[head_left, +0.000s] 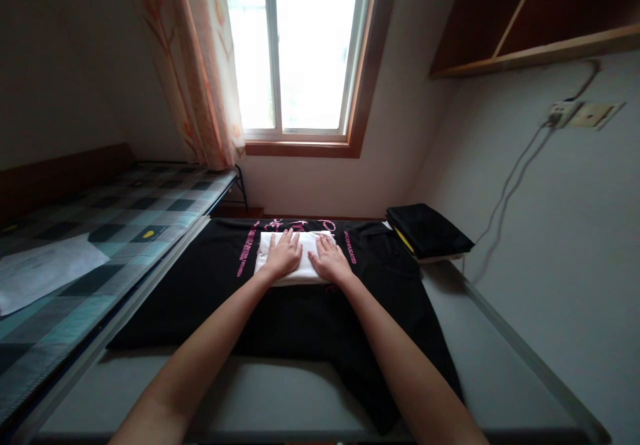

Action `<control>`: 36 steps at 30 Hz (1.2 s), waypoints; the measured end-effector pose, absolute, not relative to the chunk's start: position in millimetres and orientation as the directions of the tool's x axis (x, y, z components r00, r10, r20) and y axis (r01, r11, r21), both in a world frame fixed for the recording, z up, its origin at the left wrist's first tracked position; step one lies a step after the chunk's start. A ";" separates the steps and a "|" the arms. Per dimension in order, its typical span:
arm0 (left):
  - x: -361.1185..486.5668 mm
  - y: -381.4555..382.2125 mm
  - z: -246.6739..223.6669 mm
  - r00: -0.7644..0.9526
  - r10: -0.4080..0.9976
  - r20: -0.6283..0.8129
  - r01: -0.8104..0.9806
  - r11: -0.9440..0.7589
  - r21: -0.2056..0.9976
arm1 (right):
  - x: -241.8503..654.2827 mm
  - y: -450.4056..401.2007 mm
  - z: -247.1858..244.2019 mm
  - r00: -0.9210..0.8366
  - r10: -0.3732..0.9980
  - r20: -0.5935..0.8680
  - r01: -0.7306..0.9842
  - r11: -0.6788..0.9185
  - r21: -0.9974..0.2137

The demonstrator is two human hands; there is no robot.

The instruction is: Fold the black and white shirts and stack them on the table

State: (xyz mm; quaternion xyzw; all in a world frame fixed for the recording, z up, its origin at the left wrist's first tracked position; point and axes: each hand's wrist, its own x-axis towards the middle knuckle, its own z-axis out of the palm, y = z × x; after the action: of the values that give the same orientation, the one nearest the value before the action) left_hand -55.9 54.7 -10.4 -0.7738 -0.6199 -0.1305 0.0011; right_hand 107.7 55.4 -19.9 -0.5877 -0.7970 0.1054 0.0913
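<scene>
A folded white cloth (pixel 306 266), perhaps a garment, lies on a spread black garment with pink lettering (pixel 200 298). My left hand (pixel 285 254) rests flat on the left part of the white cloth, fingers stretched out and pointing away from me. On its right part lies my right hand (pixel 330 258), palm down with the fingers apart. Neither hand grips anything. The black garment covers much of the pale table (pixel 280 385), and one part of it reaches toward the near edge.
A folded black stack with a yellow edge (pixel 425 228) sits at the table's back right, beside the wall. On the left is a bed with a checked cover (pixel 165 198) and a white sheet of paper (pixel 50 268). Cords (pixel 515 165) hang from a wall socket (pixel 563 113).
</scene>
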 end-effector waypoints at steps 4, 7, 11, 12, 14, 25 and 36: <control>-56.9 56.8 -20.2 0.184 0.967 0.176 0.961 -0.215 0.177 | 107.2 50.8 -19.8 -0.286 0.957 0.040 0.924 0.287 -0.252; -57.8 55.7 -21.6 0.179 0.965 0.194 0.961 -0.213 0.173 | 103.1 47.0 -15.6 -0.288 0.953 0.095 0.931 0.302 -0.204; -58.3 55.1 -22.7 0.187 0.962 0.197 0.963 -0.219 0.155 | 88.2 55.4 -9.0 -0.335 0.925 0.180 0.888 0.374 -0.269; -58.9 55.0 -23.0 0.199 0.960 0.196 0.963 -0.229 0.143 | 82.6 60.2 -8.4 -0.359 0.909 0.211 0.858 0.410 -0.310; -60.5 54.8 -23.3 0.239 0.953 0.185 0.959 -0.262 0.111 | 70.0 71.1 -9.1 -0.395 0.882 0.258 0.789 0.470 -0.397; -61.8 58.6 -25.2 0.222 0.962 0.159 0.960 -0.244 0.136 | 59.7 87.1 -18.9 -0.308 0.944 0.122 0.838 0.329 -0.434; -85.9 53.6 -30.3 0.174 0.965 0.195 0.975 -0.197 0.105 | 81.5 72.4 -20.1 -0.281 0.955 0.096 0.918 0.297 -0.263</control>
State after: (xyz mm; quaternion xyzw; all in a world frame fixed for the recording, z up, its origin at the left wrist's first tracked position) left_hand -85.9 53.6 -30.3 -0.7659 -0.6332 -0.1093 0.0215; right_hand 81.5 72.4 -20.1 -0.5878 -0.7966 0.0779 0.1178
